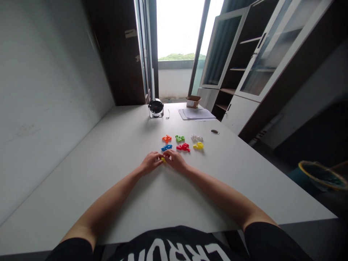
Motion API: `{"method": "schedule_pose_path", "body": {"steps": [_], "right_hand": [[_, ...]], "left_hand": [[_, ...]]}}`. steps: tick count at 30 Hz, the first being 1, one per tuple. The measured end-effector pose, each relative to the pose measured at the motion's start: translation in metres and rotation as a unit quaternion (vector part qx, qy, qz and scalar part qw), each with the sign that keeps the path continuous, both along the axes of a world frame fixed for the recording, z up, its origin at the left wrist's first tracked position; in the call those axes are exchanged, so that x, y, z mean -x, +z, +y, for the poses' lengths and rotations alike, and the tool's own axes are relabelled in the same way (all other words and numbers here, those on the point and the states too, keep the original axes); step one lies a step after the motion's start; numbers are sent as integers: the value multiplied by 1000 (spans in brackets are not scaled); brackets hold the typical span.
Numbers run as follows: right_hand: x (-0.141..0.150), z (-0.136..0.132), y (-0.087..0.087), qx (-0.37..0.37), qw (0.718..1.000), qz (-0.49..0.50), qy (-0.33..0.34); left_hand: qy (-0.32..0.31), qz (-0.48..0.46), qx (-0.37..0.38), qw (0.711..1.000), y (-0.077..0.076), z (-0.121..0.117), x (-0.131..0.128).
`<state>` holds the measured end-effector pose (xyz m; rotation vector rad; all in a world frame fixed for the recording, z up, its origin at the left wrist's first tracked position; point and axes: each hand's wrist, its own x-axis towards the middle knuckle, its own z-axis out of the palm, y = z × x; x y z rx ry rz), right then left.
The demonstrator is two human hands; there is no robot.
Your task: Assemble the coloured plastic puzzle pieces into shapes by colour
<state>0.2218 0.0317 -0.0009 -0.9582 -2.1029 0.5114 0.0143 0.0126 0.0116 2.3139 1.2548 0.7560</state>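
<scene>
Hands are both forward on the white surface (108, 145), with the left hand (150, 163) and right hand (176, 160) meeting at the fingertips, curled and grasping a small yellow plastic piece (163, 159). The piece sits at the near edge of a loose group of shapes and is largely hidden by the fingers, so its exact form cannot be confirmed. Assessment: an item this small is best handled as now, with fingertip contact from both sides and the forearms low and steady. Six further flat plastic shapes lie just ahead of the hands, not touching them: orange (166, 138), green (179, 138), white (197, 138), blue (166, 147), red (183, 146) and yellow (198, 145). Containers noted: an open cardboard box (193, 101) stands at the far end of the surface on a stack of papers (196, 114), its contents not visible from this angle. A yellow-rimmed wastebasket (322, 175) stands on the floor off the surface's right side, its contents too dark to identify. A round black-and-silver desk appliance (156, 108) stands at the far edge.
</scene>
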Motion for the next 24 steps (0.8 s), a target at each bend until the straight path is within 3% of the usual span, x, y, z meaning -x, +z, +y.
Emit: {"method": "schedule_pose_path", "body": {"steps": [7, 12, 19, 24], "right_hand": [[-2, -4, 5, 13, 1000, 0, 24], [-1, -9, 8, -20, 998, -22, 47], [-2, -11, 10, -44, 998, -13, 36], [-3, -6, 9, -7, 1000, -1, -2]], "left_hand": [[29, -85, 73, 993, 3, 1, -1], [60, -124, 95, 986, 2, 2, -3], [41, -133, 110, 984, 0, 3, -4], [22, -197, 125, 972, -1, 3, -4]]}}
